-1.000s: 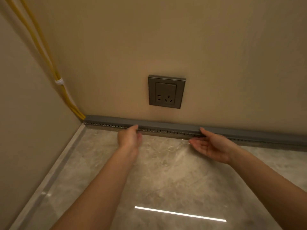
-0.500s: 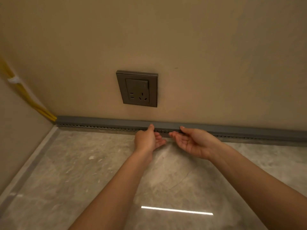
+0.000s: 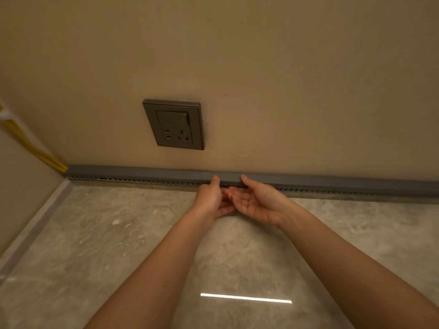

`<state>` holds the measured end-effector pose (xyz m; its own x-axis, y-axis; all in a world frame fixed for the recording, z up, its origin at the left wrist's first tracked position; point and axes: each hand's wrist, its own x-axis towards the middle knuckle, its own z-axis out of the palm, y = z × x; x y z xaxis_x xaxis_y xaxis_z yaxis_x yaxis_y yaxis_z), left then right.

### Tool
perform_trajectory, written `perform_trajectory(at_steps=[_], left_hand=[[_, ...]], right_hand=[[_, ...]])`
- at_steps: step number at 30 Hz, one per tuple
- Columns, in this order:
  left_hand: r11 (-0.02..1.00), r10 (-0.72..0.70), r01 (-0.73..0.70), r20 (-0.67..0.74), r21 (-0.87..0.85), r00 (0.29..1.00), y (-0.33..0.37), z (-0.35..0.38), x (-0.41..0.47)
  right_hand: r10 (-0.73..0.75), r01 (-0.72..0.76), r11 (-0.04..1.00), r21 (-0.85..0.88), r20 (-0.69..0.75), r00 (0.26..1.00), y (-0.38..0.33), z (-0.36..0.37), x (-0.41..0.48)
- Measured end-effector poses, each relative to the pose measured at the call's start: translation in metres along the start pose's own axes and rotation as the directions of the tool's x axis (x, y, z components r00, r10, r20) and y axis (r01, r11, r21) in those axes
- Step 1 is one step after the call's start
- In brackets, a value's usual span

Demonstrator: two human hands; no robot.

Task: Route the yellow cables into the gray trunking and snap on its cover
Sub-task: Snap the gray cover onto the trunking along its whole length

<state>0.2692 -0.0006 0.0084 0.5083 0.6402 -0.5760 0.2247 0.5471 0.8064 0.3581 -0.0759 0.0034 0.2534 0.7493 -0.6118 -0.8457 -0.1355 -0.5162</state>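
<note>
Low along the wall, the trunking [image 3: 142,175] runs sideways past both grips; left hand [image 3: 210,198] and right hand [image 3: 257,201] pinch its cover [image 3: 229,179] between them, thumbs on top.

trunking [image 3: 147,173]: gray, slotted edge | cables [image 3: 35,150]: yellow | socket [image 3: 174,124]: dk gray | wall [image 3: 285,79]: beige | floor [image 3: 118,233]: gray marbled
</note>
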Motion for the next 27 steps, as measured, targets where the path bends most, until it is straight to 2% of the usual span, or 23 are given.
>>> perform_trajectory(at_steps=[3,7,10,12,15,27], left_hand=[[0.999,0.004,-0.001,-0.079,0.046,0.997,0.000,0.011,0.001],[0.999,0.000,0.008,-0.139,0.051,0.990,-0.003,0.018,0.000],[0.993,-0.097,0.101,-0.080,0.053,0.992,-0.002,0.024,-0.006],[0.981,-0.151,0.151,-0.010,0.122,0.989,0.001,0.029,-0.009],[0.968,-0.176,0.169,0.023,0.188,0.984,0.004,0.037,-0.010],[0.991,-0.035,0.052,-0.144,0.123,0.989,-0.007,0.043,0.006]], right_hand=[[0.012,-0.012,0.998,-0.057,0.012,1.000,-0.005,-0.016,-0.009],[-0.054,0.050,0.997,-0.059,-0.077,0.996,-0.020,-0.048,-0.029],[-0.112,0.110,0.994,-0.021,-0.158,0.981,-0.036,-0.078,-0.046],[-0.132,0.130,0.991,-0.022,-0.190,0.973,-0.046,-0.093,-0.056],[-0.131,0.129,0.991,-0.025,-0.214,0.968,-0.058,-0.109,-0.067],[-0.109,0.108,0.994,-0.015,-0.176,0.978,-0.083,-0.119,-0.078]])
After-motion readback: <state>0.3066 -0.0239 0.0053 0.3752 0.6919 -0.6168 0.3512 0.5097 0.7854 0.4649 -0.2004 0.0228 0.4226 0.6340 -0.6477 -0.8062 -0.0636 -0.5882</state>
